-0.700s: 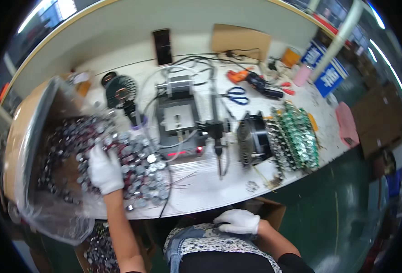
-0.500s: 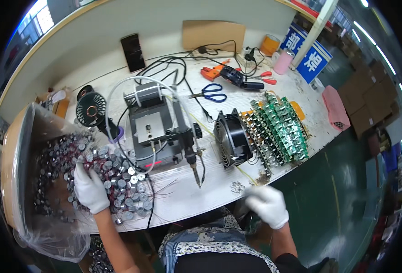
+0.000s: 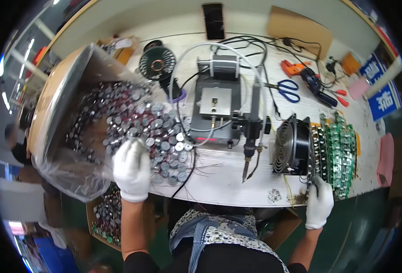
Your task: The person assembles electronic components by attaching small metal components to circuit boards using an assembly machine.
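Note:
My left hand (image 3: 131, 172), in a white glove, is over the near edge of a heap of small round silver metal parts (image 3: 164, 145) with thin red wires. Its fingers are drawn together; whether a part is between them is hidden. At the bench's front right, my right hand (image 3: 319, 204), also gloved, has its fingers closed around something small and dark that I cannot make out. Just beyond it are a black square fan (image 3: 293, 145) and rows of green circuit boards (image 3: 339, 152). Between the hands, a soldering iron (image 3: 247, 166) points down from its stand.
A tipped carton (image 3: 57, 104) lined with clear plastic spills the parts at left. Behind stand a grey soldering machine (image 3: 215, 104) and a small fan (image 3: 157, 66). Blue-handled scissors (image 3: 288, 90), pliers (image 3: 342, 98) and cables lie farther back. A pink cloth (image 3: 385, 159) is at right.
The view has swung left, so the bench appears shifted right. My left hand has drawn back toward the heap's near edge. My right hand has moved right, to the near end of the boards.

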`<action>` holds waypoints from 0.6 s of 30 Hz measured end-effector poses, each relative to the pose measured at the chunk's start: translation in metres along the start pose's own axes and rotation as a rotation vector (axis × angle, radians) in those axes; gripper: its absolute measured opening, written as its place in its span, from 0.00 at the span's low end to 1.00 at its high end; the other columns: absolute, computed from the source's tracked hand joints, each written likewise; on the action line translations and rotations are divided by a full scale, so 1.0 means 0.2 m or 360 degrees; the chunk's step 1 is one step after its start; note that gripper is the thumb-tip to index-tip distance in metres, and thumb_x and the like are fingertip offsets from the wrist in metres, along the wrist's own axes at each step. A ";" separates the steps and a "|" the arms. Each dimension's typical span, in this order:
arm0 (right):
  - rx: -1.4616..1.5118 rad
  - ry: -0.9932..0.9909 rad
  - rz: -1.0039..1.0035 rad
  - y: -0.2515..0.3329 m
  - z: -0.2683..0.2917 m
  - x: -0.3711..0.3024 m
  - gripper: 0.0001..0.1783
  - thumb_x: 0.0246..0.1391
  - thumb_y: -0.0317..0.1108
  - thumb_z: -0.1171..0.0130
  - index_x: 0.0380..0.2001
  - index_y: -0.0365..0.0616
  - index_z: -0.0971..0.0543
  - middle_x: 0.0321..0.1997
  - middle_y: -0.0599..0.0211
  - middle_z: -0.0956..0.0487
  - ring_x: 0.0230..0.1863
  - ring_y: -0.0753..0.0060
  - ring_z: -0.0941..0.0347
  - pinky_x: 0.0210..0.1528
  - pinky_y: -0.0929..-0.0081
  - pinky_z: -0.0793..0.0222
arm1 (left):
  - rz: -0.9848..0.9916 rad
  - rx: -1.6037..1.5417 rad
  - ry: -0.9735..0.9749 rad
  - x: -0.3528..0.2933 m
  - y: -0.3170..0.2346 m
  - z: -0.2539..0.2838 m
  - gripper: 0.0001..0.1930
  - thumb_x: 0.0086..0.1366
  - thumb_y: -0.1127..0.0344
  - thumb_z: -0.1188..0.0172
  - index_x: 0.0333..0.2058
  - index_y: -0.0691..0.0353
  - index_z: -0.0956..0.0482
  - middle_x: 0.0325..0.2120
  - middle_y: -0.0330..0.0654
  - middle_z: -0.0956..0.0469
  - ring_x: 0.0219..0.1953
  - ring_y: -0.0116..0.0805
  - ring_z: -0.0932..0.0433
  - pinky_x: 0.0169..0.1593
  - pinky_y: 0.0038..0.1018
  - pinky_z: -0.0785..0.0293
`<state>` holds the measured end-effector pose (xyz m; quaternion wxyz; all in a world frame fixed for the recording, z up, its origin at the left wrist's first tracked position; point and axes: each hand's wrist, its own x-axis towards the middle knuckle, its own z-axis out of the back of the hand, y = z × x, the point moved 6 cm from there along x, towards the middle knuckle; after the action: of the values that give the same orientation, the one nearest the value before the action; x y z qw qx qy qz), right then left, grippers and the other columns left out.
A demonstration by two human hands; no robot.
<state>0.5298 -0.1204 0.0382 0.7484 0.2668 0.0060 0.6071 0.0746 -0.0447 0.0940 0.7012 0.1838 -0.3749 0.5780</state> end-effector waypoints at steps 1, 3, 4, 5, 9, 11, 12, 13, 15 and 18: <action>0.0019 0.0011 0.0021 -0.01 -0.01 0.01 0.14 0.52 0.22 0.43 0.43 0.38 0.20 0.38 0.55 0.21 0.40 0.54 0.24 0.44 0.64 0.28 | 0.0061 -0.0072 0.0049 -0.04 -0.03 0.04 0.13 0.51 0.80 0.34 0.38 0.65 0.19 0.35 0.48 0.19 0.35 0.45 0.21 0.39 0.33 0.25; 0.0041 0.0031 0.0060 -0.01 -0.01 0.03 0.14 0.53 0.21 0.44 0.43 0.38 0.20 0.38 0.55 0.21 0.40 0.54 0.23 0.44 0.64 0.28 | 0.0065 -0.0205 0.0134 -0.09 -0.12 0.09 0.11 0.50 0.81 0.33 0.34 0.65 0.19 0.30 0.47 0.19 0.29 0.43 0.21 0.35 0.32 0.25; 0.0063 0.0003 0.0084 0.00 -0.01 0.04 0.14 0.53 0.21 0.44 0.44 0.36 0.20 0.38 0.57 0.21 0.39 0.57 0.24 0.43 0.66 0.28 | 0.0117 -0.0279 0.0229 -0.13 -0.16 0.09 0.10 0.50 0.80 0.32 0.32 0.63 0.19 0.30 0.45 0.19 0.30 0.42 0.21 0.35 0.32 0.25; 0.0083 -0.0028 0.0102 0.01 0.00 0.04 0.14 0.54 0.20 0.45 0.44 0.35 0.20 0.37 0.58 0.21 0.37 0.60 0.24 0.42 0.67 0.28 | 0.0124 -0.0322 0.0297 -0.17 -0.20 0.08 0.10 0.50 0.78 0.32 0.32 0.62 0.19 0.30 0.43 0.19 0.30 0.42 0.20 0.35 0.32 0.26; 0.0290 -0.0107 -0.0008 0.07 0.05 0.05 0.15 0.55 0.17 0.48 0.46 0.33 0.21 0.35 0.62 0.23 0.33 0.72 0.28 0.39 0.75 0.32 | 0.0007 -0.0419 0.0523 -0.25 -0.33 -0.03 0.09 0.52 0.72 0.34 0.33 0.55 0.19 0.25 0.37 0.22 0.28 0.37 0.22 0.33 0.31 0.29; 0.0340 -0.0137 -0.0079 0.09 0.09 0.03 0.15 0.56 0.17 0.48 0.46 0.33 0.21 0.35 0.62 0.23 0.33 0.72 0.28 0.39 0.75 0.32 | -0.0050 -0.0405 0.0550 -0.24 -0.39 -0.10 0.08 0.53 0.69 0.35 0.33 0.54 0.20 0.23 0.35 0.27 0.26 0.36 0.25 0.31 0.33 0.31; 0.0399 -0.0157 -0.0156 0.09 0.10 0.02 0.14 0.56 0.17 0.48 0.45 0.33 0.21 0.35 0.63 0.24 0.34 0.72 0.28 0.39 0.75 0.32 | -0.0112 -0.0408 0.0553 -0.23 -0.41 -0.14 0.07 0.54 0.68 0.35 0.33 0.54 0.20 0.23 0.35 0.28 0.26 0.36 0.26 0.31 0.33 0.31; 0.0414 -0.0225 -0.0155 0.08 0.13 -0.01 0.15 0.57 0.17 0.49 0.46 0.31 0.22 0.37 0.63 0.23 0.36 0.74 0.28 0.41 0.77 0.32 | -0.0132 -0.0432 0.0547 -0.22 -0.42 -0.18 0.07 0.54 0.68 0.35 0.33 0.54 0.20 0.23 0.35 0.28 0.26 0.36 0.26 0.31 0.33 0.31; 0.0508 -0.0347 -0.0302 0.03 0.20 -0.08 0.15 0.57 0.17 0.50 0.47 0.30 0.22 0.39 0.63 0.23 0.38 0.74 0.28 0.43 0.78 0.32 | -0.0175 -0.0302 0.0563 -0.20 -0.46 -0.25 0.06 0.55 0.66 0.36 0.32 0.52 0.21 0.24 0.35 0.29 0.27 0.34 0.25 0.32 0.32 0.30; 0.0978 -0.0430 -0.0730 -0.02 0.32 -0.25 0.16 0.59 0.17 0.52 0.50 0.30 0.24 0.47 0.65 0.23 0.46 0.74 0.27 0.51 0.79 0.32 | -0.0232 -0.0199 0.0708 -0.19 -0.48 -0.35 0.04 0.55 0.64 0.37 0.30 0.50 0.22 0.24 0.34 0.30 0.28 0.34 0.25 0.34 0.33 0.29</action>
<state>0.5423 -0.1918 0.0749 0.7439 0.5473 0.1482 0.3537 0.1863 -0.0465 0.0375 0.8163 0.0347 -0.2320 0.5278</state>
